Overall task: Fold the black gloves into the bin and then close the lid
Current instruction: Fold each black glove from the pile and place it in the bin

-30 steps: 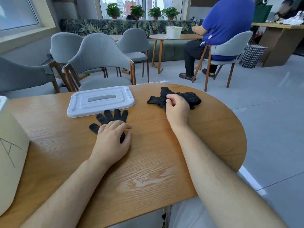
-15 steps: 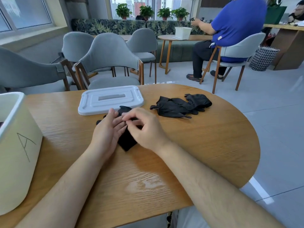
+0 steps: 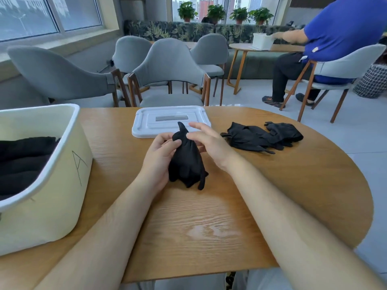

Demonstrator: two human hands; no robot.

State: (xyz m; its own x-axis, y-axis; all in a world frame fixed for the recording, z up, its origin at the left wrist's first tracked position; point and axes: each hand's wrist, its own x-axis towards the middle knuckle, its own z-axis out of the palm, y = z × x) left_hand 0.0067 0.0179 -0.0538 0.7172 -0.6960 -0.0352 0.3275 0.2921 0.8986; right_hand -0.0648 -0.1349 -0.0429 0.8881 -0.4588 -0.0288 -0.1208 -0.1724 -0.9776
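At the centre of the round wooden worktop (image 3: 209, 227), a limp black fabric glove (image 3: 186, 162) stands bunched, its fingers trailing on the wood. The left hand (image 3: 159, 158) curls round its upper part; the right hand (image 3: 209, 141) lies beside it, fingers nearly straight. Light, soft and shapeless, it probably handles best pinched at the cuff. The cream plastic bin (image 3: 52, 206) stands at left, the white rectangular lid (image 3: 167, 120) behind.

Left grip (image 3: 159, 158) holds black glove (image 3: 186, 164); right grip (image 3: 211, 143) touches it.
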